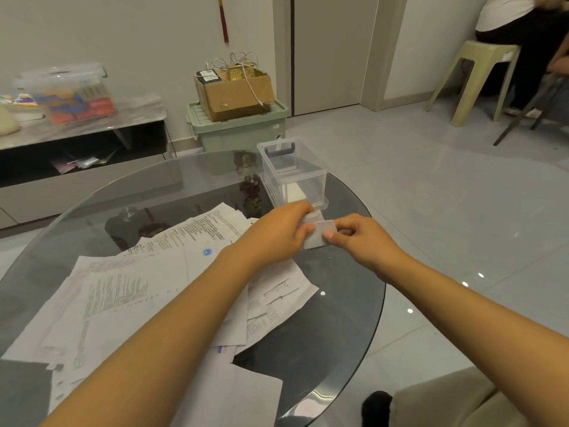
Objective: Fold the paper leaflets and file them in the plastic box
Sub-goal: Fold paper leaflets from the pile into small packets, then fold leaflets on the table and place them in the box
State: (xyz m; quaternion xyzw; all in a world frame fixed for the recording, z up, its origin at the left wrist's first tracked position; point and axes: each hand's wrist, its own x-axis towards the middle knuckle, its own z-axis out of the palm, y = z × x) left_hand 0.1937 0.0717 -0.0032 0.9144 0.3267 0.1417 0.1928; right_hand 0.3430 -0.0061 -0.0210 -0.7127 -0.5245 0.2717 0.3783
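Note:
A small folded white leaflet [317, 235] is held over the round glass table [348, 303], just in front of the clear plastic box [308, 180]. My left hand [277, 232] grips its left edge and my right hand [360, 238] pinches its right edge between thumb and fingers. The box stands open near the table's far edge with something white lying inside it. A loose heap of printed paper leaflets [147, 291] lies spread over the table under my left forearm.
A green storage bin [240, 131] carrying a cardboard box [237, 90] stands on the floor behind the table. A low shelf with a clear tub [67, 90] is at the left. A person sits on a plastic stool [474, 75] at the far right.

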